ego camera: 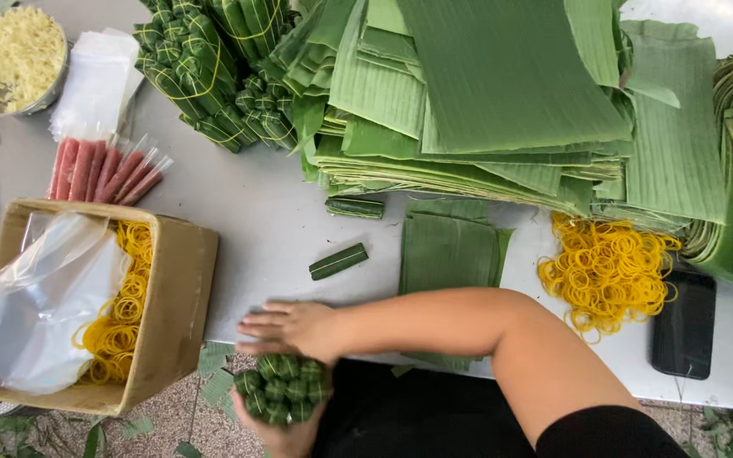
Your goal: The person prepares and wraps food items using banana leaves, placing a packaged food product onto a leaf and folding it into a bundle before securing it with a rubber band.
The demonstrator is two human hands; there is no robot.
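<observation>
Bundle of leaf-wrapped rolls sits at the table's near edge, squeezed betw. both hands: right hand flat on top, fingers pointing left, arm crossing in from the right; left hand cupped underneath, mostly hidden by the bundle. So hands are together, clamped on the bundle, roll ends facing the camera.

Just beyond the right hand, two single wrapped rolls lie loose on the grey table: one near, another farther back by the leaf pile. Small stack of folded banana leaves lies right above the forearm. Behind that, a big heap of cut banana leaves fills the top centre & right.

Left of the hands, a cardboard box w/ yellow rubber bands and a clear plastic bag inside, standing close to the bundle. Right side: loose pile of yellow rubber bands, dark phone just beside it. Top left: finished tied bundles, pink sausages in clear sleeves, bowl of pale shredded stuff. Nothing sits betw. hands and bundle.
</observation>
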